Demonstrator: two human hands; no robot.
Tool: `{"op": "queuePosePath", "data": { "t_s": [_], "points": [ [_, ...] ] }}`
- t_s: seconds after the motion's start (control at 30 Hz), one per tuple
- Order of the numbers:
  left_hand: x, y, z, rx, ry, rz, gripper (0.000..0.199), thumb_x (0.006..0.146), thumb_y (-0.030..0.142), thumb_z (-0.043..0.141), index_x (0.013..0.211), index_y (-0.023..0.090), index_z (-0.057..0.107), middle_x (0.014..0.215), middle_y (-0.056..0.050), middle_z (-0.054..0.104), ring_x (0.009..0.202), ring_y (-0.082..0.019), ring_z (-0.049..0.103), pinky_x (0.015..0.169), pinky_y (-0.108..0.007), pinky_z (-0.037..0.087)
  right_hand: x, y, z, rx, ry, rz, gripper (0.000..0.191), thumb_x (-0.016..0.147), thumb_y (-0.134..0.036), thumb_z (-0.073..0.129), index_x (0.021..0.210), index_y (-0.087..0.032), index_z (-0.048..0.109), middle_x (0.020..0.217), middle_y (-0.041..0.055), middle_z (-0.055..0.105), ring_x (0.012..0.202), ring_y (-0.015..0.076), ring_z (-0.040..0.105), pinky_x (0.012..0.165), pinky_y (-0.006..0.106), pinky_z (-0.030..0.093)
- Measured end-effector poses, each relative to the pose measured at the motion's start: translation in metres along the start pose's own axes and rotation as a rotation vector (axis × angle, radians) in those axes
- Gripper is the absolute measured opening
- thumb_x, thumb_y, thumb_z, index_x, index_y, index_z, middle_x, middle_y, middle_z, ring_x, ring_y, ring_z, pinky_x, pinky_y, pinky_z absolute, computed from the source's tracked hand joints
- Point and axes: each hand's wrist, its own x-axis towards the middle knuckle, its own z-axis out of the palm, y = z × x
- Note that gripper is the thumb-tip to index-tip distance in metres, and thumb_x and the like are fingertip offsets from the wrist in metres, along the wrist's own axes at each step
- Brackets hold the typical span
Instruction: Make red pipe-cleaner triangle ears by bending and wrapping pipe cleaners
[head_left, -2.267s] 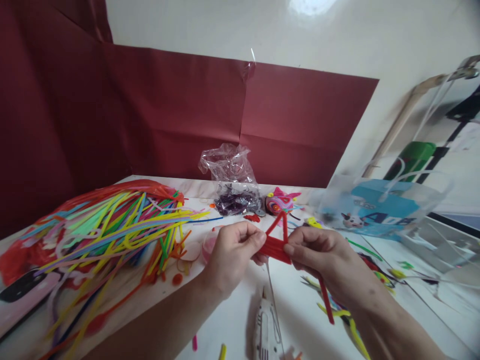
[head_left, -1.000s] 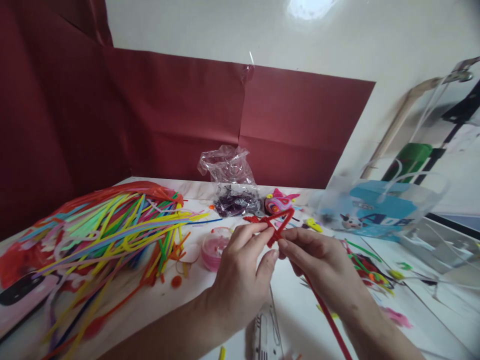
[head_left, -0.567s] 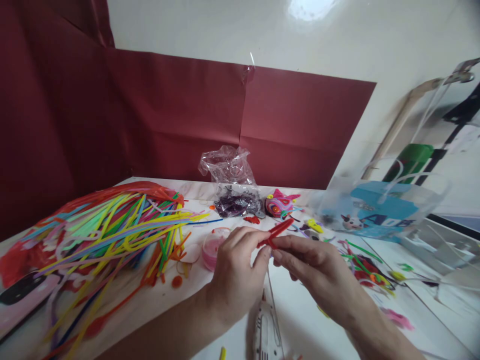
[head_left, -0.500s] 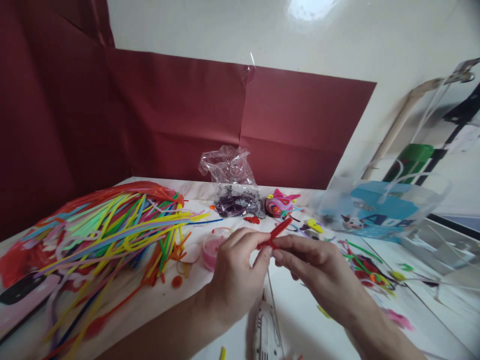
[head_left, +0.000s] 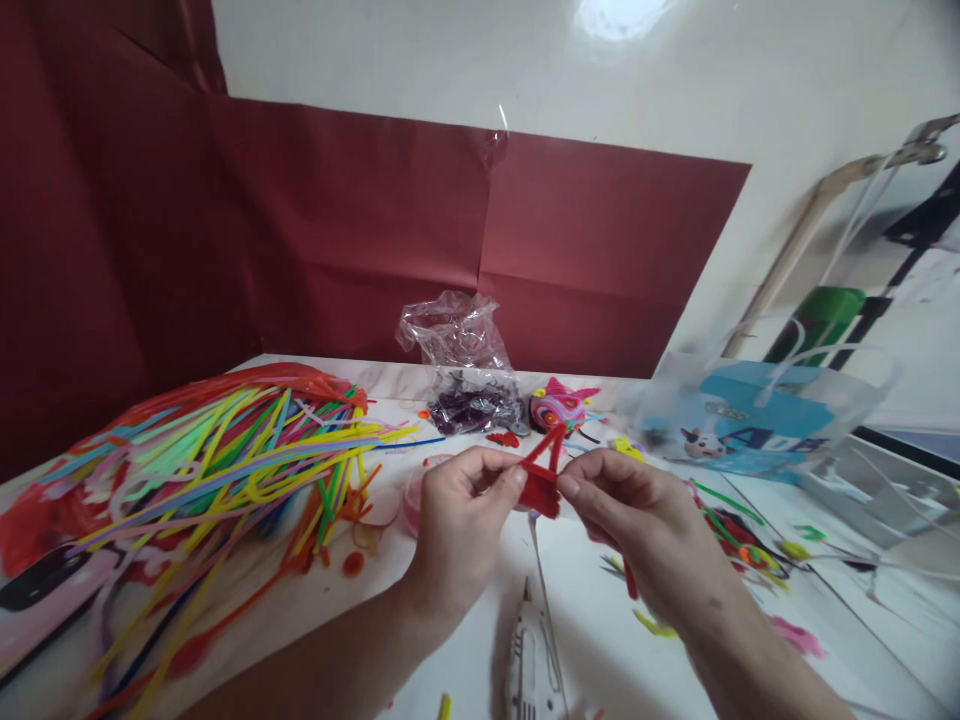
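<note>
My left hand (head_left: 465,530) pinches the left side of a folded red pipe cleaner (head_left: 540,492) between thumb and index finger. On the other side, my right hand (head_left: 637,520) has its thumb and fingers closed on the same piece. It is bent into a flat red part with a pointed loop standing above it. A red end (head_left: 630,578) also pokes out below my right palm. Under the hands lies a white hot glue gun (head_left: 531,655), its metal tip pointing away from me. A round pink container (head_left: 414,500) is partly hidden behind my left hand.
Many coloured pipe cleaners (head_left: 255,450) spread over the left side. At the back are a clear plastic bag (head_left: 465,345) with dark contents and a pink striped figure (head_left: 559,408). A blue printed bag (head_left: 772,410) and green and red scraps (head_left: 731,530) are to the right.
My hands have moved slightly apart. The red piece between them has turned, showing its flat part and a pointed loop where one straight end stuck up before.
</note>
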Motion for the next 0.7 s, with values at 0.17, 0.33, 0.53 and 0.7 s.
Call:
{"op": "queuePosePath", "data": {
  "t_s": [0.17,0.33,0.53,0.7],
  "points": [
    [0.0005,0.0016,0.0014,-0.119,0.045,-0.036,0.004,0.069,0.015,0.062,0.067,0.012,0.063,0.058,-0.001,0.067,0.053,-0.013,0.063,0.055,-0.023,0.052,0.0034,0.0005,0.0013,0.064,-0.011,0.076,0.033,0.062,-0.041,0.075,0.076,-0.016,0.058,0.048,-0.0053,0.048,0.040,0.0068,0.034,0.036,0.018,0.021],
    [0.0004,-0.0024,0.0018,-0.245,0.035,-0.120,0.005,0.068,0.017,0.065,0.067,0.012,0.063,0.061,-0.001,0.067,0.056,-0.012,0.063,0.057,-0.023,0.052,0.0033,0.0022,-0.0020,-0.025,-0.043,0.069,0.029,0.068,-0.042,0.070,0.065,-0.014,0.063,0.046,-0.0042,0.046,0.042,0.0070,0.033,0.039,0.020,0.021],
    [0.0001,-0.0015,-0.0008,-0.296,-0.093,-0.176,0.021,0.076,0.031,0.060,0.070,0.011,0.062,0.065,-0.004,0.067,0.060,-0.015,0.063,0.055,-0.025,0.051,0.0016,-0.0009,-0.0023,-0.158,0.008,0.017,0.032,0.068,-0.044,0.068,0.058,-0.014,0.061,0.045,-0.0030,0.047,0.043,0.0081,0.035,0.040,0.020,0.025],
    [0.0022,0.0028,-0.0022,-0.201,-0.093,-0.235,0.020,0.071,0.029,0.065,0.068,0.010,0.061,0.059,-0.003,0.066,0.054,-0.014,0.063,0.050,-0.022,0.047,-0.0001,-0.0034,0.0007,-0.206,0.012,0.018,0.030,0.065,-0.042,0.069,0.057,-0.014,0.061,0.047,-0.0023,0.048,0.044,0.0089,0.035,0.040,0.020,0.027]
  ]
}}
